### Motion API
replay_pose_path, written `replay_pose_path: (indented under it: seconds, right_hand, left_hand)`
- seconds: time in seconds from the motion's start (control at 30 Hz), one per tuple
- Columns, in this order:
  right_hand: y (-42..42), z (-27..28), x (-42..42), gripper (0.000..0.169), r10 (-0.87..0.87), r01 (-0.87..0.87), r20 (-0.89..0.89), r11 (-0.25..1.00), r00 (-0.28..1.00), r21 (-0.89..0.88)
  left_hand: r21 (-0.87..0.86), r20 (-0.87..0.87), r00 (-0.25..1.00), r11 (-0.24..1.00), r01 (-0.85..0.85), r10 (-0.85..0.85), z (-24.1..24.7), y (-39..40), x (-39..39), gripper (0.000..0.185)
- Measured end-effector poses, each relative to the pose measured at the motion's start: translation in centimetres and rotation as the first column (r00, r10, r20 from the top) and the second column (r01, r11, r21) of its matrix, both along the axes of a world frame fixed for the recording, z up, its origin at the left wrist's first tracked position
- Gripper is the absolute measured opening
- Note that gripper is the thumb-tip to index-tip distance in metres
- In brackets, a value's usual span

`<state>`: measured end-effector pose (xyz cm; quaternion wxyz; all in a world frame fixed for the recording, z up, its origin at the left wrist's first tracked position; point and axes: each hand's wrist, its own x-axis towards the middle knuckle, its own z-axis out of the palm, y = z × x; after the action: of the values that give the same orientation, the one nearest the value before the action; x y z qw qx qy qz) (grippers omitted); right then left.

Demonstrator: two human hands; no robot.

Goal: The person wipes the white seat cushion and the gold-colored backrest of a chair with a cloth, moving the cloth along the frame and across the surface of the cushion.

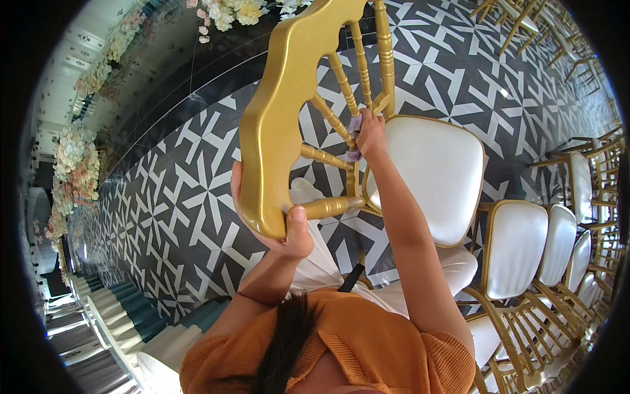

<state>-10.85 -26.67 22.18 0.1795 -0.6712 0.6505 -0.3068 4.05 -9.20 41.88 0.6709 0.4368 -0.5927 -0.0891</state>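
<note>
A gold chair with a scalloped top rail (278, 108) and turned back spindles (341, 81) stands before me. Its seat carries a white pad (428, 172) with a gold rim. My left hand (290, 231) grips the near end of the top rail, thumb on the inner side and fingers wrapped behind. Down at the foot of the spindles, my right hand (372, 134) holds a light purple cloth (354, 130) against them. Part of the cloth is hidden under my fingers.
Several gold chairs with white seat pads (517, 246) stand in a row at right. More chairs (521, 19) are at the far upper right. Flower arrangements (74, 157) line the left side. Pleated cloth (128, 305) hangs at lower left. The floor (206, 192) has black-and-white patterned tiles.
</note>
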Motion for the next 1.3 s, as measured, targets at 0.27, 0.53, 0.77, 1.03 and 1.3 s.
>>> replay_pose_path:
  seconds: [0.27, 0.53, 0.77, 1.03, 1.3]
  right_hand:
    - [0.2, 3.4, 0.1, 0.055, -0.008, 0.032, 0.178, 0.991, 0.984, -0.130]
    - [-0.3, -0.7, 0.1, 0.046, -0.048, 0.047, 0.226, 0.999, 0.973, 0.007]
    - [0.2, 0.2, 0.0, 0.034, -0.011, 0.011, -0.014, 1.000, 1.000, 0.014]
    - [0.5, 0.2, -3.4, 0.027, 0.076, -0.131, 0.779, 0.991, 0.623, 0.008]
    - [-6.0, 18.5, -0.6, 0.060, 0.261, 0.175, 0.626, 0.819, 0.735, -0.547]
  left_hand:
    - [-0.038, 0.063, 0.997, 0.999, -0.039, 0.041, -0.4, -0.2, 0.1, 0.081]
    - [0.038, 0.008, 1.000, 0.999, -0.026, 0.025, 0.1, 0.4, -0.2, 0.083]
    - [0.028, -0.018, 0.999, 0.999, -0.042, 0.043, -0.2, 0.2, 0.0, 0.086]
    - [0.020, -0.003, 1.000, 1.000, -0.021, 0.021, -0.2, 0.2, -0.2, 0.085]
    - [-0.004, 0.055, 0.998, 0.999, -0.042, 0.042, -0.3, 0.0, 0.1, 0.085]
